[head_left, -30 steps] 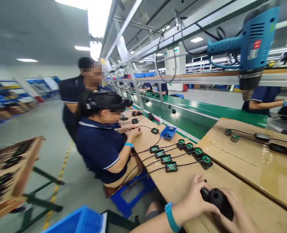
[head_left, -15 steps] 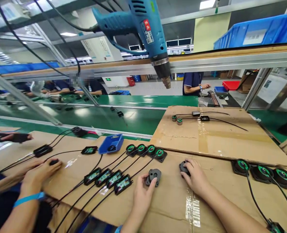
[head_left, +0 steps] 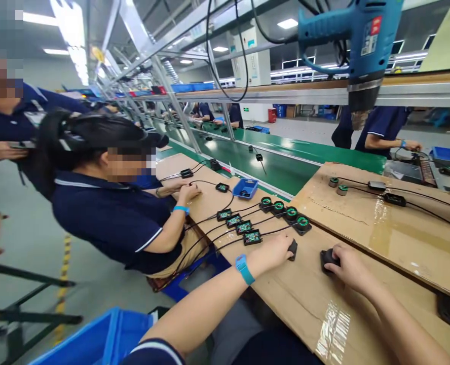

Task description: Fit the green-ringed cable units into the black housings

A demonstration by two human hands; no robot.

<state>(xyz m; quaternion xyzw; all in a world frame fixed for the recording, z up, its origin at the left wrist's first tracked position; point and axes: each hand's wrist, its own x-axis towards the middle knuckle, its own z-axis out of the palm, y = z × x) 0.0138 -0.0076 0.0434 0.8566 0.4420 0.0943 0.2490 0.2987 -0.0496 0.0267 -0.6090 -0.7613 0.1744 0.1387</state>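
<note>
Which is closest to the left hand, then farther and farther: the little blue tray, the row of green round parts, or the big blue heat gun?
From the left hand:
1. Green round parts, just beyond it on the bench.
2. Little blue tray, farther back by the conveyor.
3. Blue heat gun, hanging overhead to the right.

Two small dark plastic housings flat on the cardboard bench top, apart. Left housing [head_left: 293,249] mostly hidden under the left hand [head_left: 272,255]; right housing [head_left: 327,257] half covered by the right hand [head_left: 348,266].
</note>
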